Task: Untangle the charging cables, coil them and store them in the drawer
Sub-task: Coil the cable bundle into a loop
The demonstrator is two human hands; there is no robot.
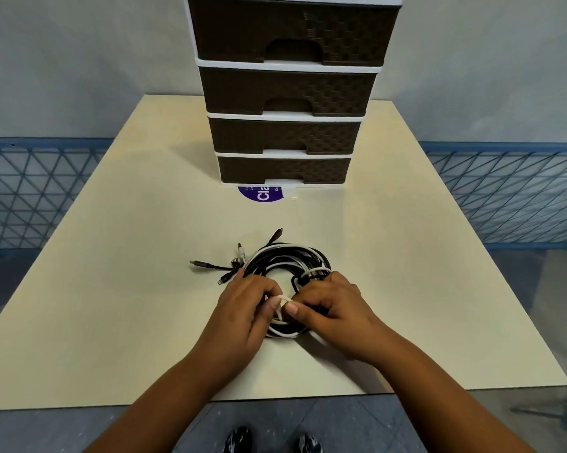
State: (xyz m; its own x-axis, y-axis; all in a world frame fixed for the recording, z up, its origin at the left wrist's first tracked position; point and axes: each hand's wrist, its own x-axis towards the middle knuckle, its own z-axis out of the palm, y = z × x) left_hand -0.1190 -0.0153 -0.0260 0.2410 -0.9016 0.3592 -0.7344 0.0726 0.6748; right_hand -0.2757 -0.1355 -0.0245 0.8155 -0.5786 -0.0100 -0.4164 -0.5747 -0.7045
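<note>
A tangled bundle of black and white charging cables [288,259] lies in a rough ring on the cream table [112,256]. Several plug ends [210,265] stick out to its left and top. My left hand [242,308] and my right hand [331,305] meet at the near side of the bundle, and both pinch a white cable [283,300] between thumb and fingers. The near part of the ring is hidden under my hands. Behind stands a brown and white drawer tower [285,135] with all its drawers closed.
A purple round sticker [259,195] lies on the table just in front of the tower's base. Blue lattice barriers [510,191] run along both sides beyond the table. My shoes [272,441] show below the table's near edge.
</note>
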